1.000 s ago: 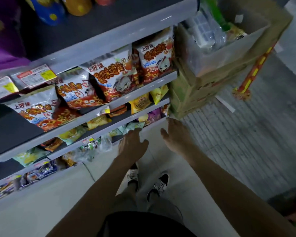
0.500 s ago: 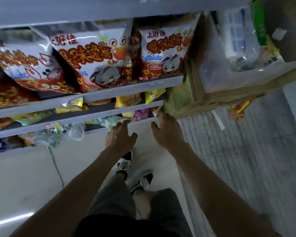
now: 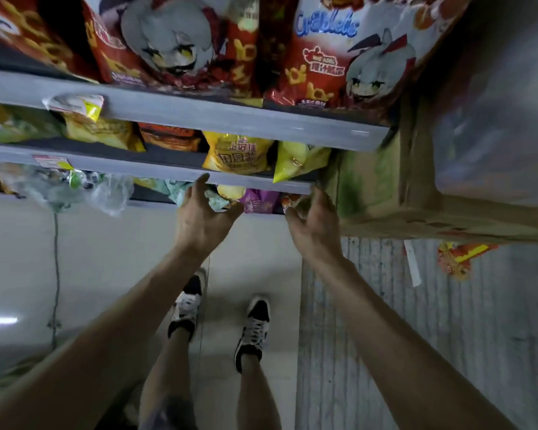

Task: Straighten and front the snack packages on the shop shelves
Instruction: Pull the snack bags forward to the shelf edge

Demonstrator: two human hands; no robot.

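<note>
**Working the bottom row**

A purple packet (image 3: 260, 203) lies on the lowest shelf (image 3: 148, 195), between both hands. The left hand (image 3: 199, 221) spreads its fingers over a pale green packet (image 3: 175, 190). The right hand (image 3: 316, 225) curls beside an orange packet (image 3: 291, 200); whether it pinches it, I cannot tell. Cardboard boxes (image 3: 385, 187) stand just right.

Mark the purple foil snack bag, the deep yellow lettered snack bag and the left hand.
Purple foil snack bag (image 3: 260, 203): head view, its front face.
Deep yellow lettered snack bag (image 3: 235, 155): head view, mid-front.
Left hand (image 3: 199, 220): head view, its back.
</note>
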